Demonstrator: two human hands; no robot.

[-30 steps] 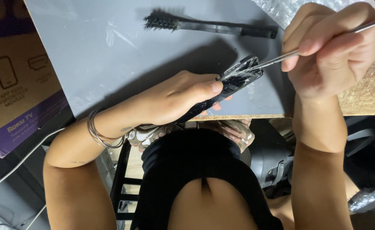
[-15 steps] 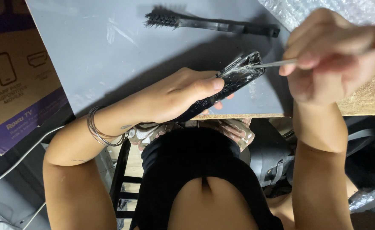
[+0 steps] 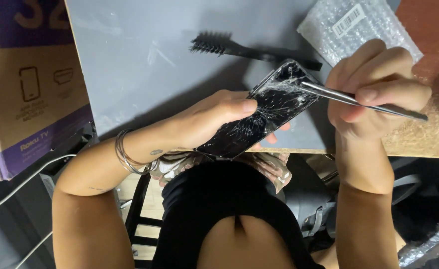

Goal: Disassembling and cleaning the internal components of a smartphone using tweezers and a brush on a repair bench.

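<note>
A black smartphone (image 3: pixel 262 112) with a badly cracked screen is tilted above the near edge of the grey mat (image 3: pixel 144 65). My left hand (image 3: pixel 204 122) grips it from the left side, thumb across the glass. My right hand (image 3: pixel 376 89) pinches metal tweezers (image 3: pixel 359 99), whose tips touch the cracked glass near the phone's top right corner. Silver bangles circle my left wrist.
A black brush (image 3: pixel 244 50) lies on the mat behind the phone. A bubble-wrap bag (image 3: pixel 354 27) sits at the back right on a brown cork surface (image 3: pixel 429 134). A cardboard box (image 3: pixel 25 84) with purple panels stands at the left. White cables hang below it.
The phone has tipped up so its cracked screen faces me. The tweezer tips stay at its top corner, and my right hand has shifted slightly.
</note>
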